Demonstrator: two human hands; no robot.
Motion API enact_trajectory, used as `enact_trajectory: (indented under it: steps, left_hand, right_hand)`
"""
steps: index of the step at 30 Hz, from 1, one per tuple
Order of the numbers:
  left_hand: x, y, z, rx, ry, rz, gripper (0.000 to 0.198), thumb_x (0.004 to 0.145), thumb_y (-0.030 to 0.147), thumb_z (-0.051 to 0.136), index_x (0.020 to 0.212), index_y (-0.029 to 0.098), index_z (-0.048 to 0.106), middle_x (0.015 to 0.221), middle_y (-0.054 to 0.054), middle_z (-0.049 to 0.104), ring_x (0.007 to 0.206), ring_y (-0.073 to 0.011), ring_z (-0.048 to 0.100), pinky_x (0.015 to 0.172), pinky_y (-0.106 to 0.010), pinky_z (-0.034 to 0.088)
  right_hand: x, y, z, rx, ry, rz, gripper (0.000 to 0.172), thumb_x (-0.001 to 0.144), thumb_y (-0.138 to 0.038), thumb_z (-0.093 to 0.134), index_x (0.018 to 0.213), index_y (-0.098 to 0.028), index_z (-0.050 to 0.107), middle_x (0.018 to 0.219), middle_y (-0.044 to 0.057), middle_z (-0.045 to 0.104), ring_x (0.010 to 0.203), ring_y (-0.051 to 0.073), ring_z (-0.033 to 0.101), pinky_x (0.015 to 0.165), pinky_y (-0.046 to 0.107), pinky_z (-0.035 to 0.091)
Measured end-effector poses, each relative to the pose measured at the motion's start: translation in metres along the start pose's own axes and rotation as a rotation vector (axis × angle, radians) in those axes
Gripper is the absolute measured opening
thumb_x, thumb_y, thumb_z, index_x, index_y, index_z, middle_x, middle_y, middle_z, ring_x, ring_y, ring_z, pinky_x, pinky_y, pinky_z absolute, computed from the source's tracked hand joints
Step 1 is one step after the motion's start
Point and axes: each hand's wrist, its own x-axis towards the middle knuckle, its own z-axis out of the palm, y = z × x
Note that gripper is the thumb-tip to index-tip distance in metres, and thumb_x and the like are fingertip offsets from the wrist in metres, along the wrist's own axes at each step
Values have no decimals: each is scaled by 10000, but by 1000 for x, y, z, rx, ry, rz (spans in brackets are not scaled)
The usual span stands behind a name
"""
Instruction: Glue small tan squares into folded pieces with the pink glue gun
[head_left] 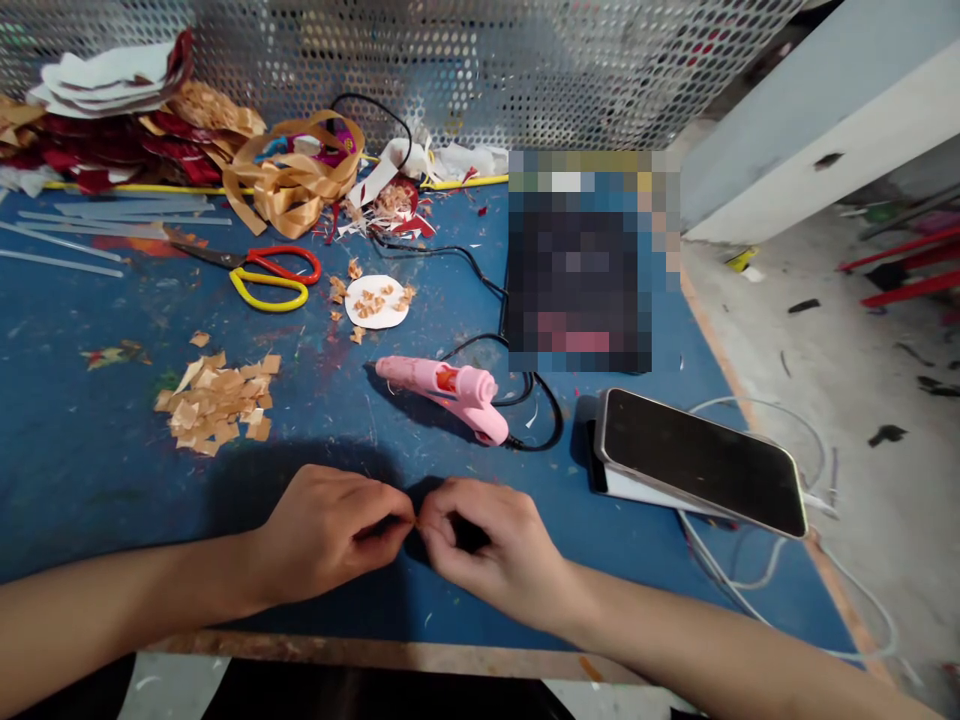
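My left hand [337, 520] and my right hand [487, 545] meet fingertip to fingertip over the near part of the table, both in a pinch. Between them shows a tiny tan scrap [418, 522], mostly hidden by the fingers. Beyond my left hand lies a loose pile of small tan squares [217, 400]. A pink glue gun [439, 385] rests on its side past my fingertips, nozzle to the left. Farther back is a white oval disc [386, 318] with several folded tan bits on it and around its edge.
Red-and-yellow-handled scissors [274, 278] lie at back left, near clear glue sticks [142, 212]. Behind are coiled gold ribbon [296, 185] and fabric piles [112, 130]. Two stacked phones [701, 460] with a white cable lie right. A blurred dark object [577, 280] stands at the back.
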Motion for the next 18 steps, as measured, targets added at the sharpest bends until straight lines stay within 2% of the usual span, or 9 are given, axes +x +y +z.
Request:
enact_trajectory:
  steps: [5, 14, 16, 18]
  left_hand:
    - [-1, 0, 0, 119, -27, 75, 132, 908, 173, 505, 806, 185, 588, 604, 52, 633, 490, -81, 561, 517, -216, 387]
    - [-1, 2, 3, 262, -39, 163, 282, 938, 195, 448, 687, 176, 575, 510, 38, 545, 444, -103, 508, 455, -276, 328]
    - [-2, 2, 1, 257, -27, 153, 230, 935, 193, 469, 733, 178, 578, 523, 44, 548, 457, -103, 513, 468, -268, 344]
    - [-5, 3, -2, 205, 1, 94, 102, 931, 226, 509, 922, 168, 592, 557, 56, 558, 464, -92, 506, 485, -241, 378]
  right_hand:
    - [-2, 2, 2, -46, -11, -74, 174, 812, -85, 493, 687, -196, 540, 554, -45, 516, 496, 75, 474, 498, 180, 391]
    - [-9, 5, 3, -170, -81, -162, 200, 890, -126, 451, 743, -186, 573, 601, 6, 584, 529, 114, 511, 511, 222, 415]
    - [-8, 4, 3, -153, -74, -153, 194, 882, -126, 460, 738, -187, 575, 611, 8, 600, 536, 110, 526, 519, 215, 423]
    - [-6, 3, 2, -117, -22, -100, 186, 856, -115, 484, 710, -190, 572, 591, -11, 589, 508, 91, 513, 506, 196, 415]
